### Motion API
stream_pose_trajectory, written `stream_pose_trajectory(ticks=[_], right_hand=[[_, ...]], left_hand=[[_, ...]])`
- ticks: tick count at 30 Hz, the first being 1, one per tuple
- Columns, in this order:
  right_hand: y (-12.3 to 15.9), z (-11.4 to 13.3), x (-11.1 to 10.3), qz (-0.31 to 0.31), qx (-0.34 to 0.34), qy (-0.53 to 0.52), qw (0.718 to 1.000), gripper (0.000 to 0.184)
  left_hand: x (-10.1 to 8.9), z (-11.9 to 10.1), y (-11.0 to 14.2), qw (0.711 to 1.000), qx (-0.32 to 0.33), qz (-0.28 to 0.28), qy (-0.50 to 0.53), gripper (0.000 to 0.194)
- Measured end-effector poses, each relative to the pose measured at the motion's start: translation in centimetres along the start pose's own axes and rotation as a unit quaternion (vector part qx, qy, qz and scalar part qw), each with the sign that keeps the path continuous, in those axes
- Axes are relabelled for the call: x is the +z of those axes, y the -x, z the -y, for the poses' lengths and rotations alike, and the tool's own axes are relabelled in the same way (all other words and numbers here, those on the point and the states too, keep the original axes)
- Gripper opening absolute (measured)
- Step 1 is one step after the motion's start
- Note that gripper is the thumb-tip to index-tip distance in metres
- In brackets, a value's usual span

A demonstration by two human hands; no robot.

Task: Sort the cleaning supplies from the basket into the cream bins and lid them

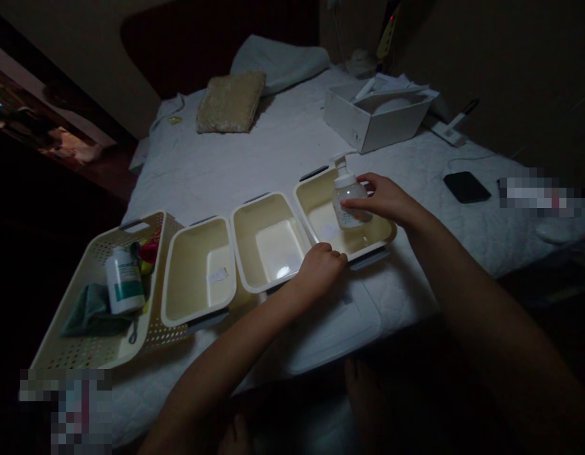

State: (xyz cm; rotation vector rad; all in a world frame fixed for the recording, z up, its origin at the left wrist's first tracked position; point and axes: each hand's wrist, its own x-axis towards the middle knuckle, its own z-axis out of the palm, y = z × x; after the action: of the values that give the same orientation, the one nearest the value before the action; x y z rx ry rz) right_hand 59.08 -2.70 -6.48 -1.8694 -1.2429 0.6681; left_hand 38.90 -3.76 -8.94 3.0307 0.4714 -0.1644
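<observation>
My right hand [380, 199] is closed around a clear pump bottle [352, 208] with a white pump top. The bottle is upright, in or just above the right-hand cream bin [316, 189]; whether its base touches the bottom I cannot tell. My left hand [323, 268] lies at that bin's near left corner, fingers curled over the rim. Beside it are a middle cream bin [254, 221] and a left cream bin [183, 259], the latter with a small white slip [218, 275] inside.
A perforated basket [50, 332] at the left holds a white-and-green bottle [125, 281], a dark cloth [91, 309] and colourful items. A clear lid [337, 341] lies in front. Behind are a paper-filled white box [392, 126], a cushion [230, 101] and a black phone-like slab [467, 187] on the bed [192, 164].
</observation>
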Motion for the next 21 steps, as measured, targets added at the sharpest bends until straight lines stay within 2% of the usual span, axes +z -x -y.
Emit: stream_pose_trajectory(ticks=[4, 10, 16, 21], right_hand=[[-0.8, -0.3, 1.2, 0.031, 0.036, 0.026, 0.999, 0.064], [-2.5, -1.3, 3.2, 0.040, 0.047, 0.119, 0.991, 0.063], [-3.6, -1.6, 5.1, 0.078, 0.055, 0.259, 0.961, 0.061], [-3.7, -1.8, 5.9, 0.113, 0.081, 0.336, 0.932, 0.054]], left_hand=[[0.2, -0.1, 0.2, 1.000, -0.005, -0.002, -0.004, 0.016], [1.6, -0.5, 0.5, 0.999, -0.002, -0.032, 0.003, 0.017], [2.0, -0.2, 0.6, 0.999, -0.016, -0.046, 0.005, 0.019], [1.8, -0.2, 0.7, 0.999, -0.012, -0.042, 0.011, 0.021]])
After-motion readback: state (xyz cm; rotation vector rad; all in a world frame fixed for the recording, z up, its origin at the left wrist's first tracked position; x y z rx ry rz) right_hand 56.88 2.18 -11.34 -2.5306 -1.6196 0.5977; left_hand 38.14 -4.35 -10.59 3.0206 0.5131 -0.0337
